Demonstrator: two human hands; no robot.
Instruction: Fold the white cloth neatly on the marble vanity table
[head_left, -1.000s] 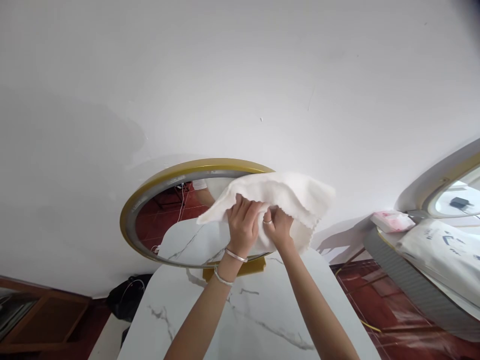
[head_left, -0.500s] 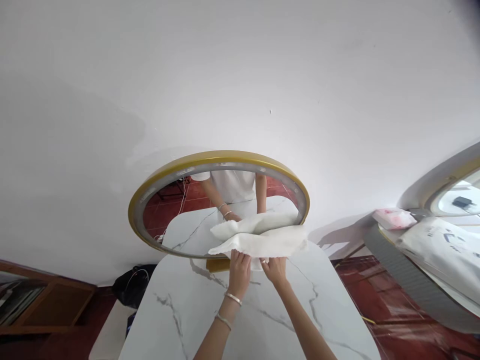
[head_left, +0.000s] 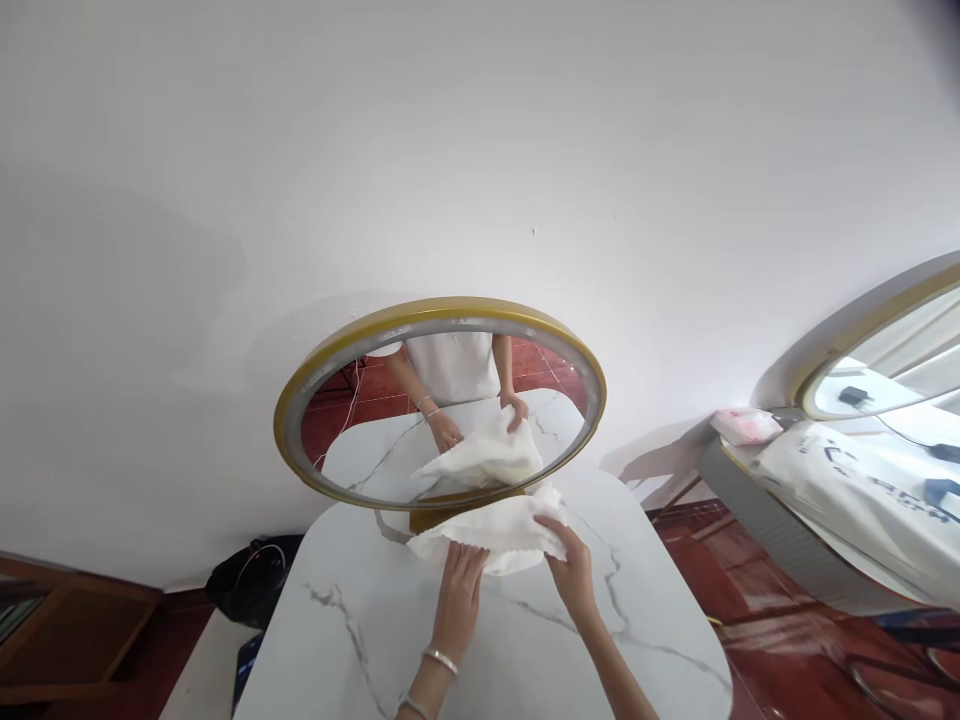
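Oval mirror [head_left: 442, 305], gold-rimmed: standing on the table [head_left: 300, 660] by a gold base [head_left: 429, 520], wall [head_left: 480, 150] behind it. White cloth [head_left: 495, 530], one piece, bunched: in front of the mirror, just below its lower rim, doubled in the glass. Left hand [head_left: 457, 595]: before the mirror, fingers close together and nearly straight at the cloth's near edge (a pale bracelet [head_left: 440, 660] on the wrist); fingertips partly hidden, so whether they grip cannot be told. Right hand [head_left: 574, 572]: before the mirror's right part, fingers bent over the cloth's right end, closed on it with the thumb. Black bag [head_left: 251, 582]: left of the mirror, lower down. Pink-and-white packet [head_left: 746, 427], printed white fabric [head_left: 847, 490] and second mirror [head_left: 810, 385]: well to the mirror's right.
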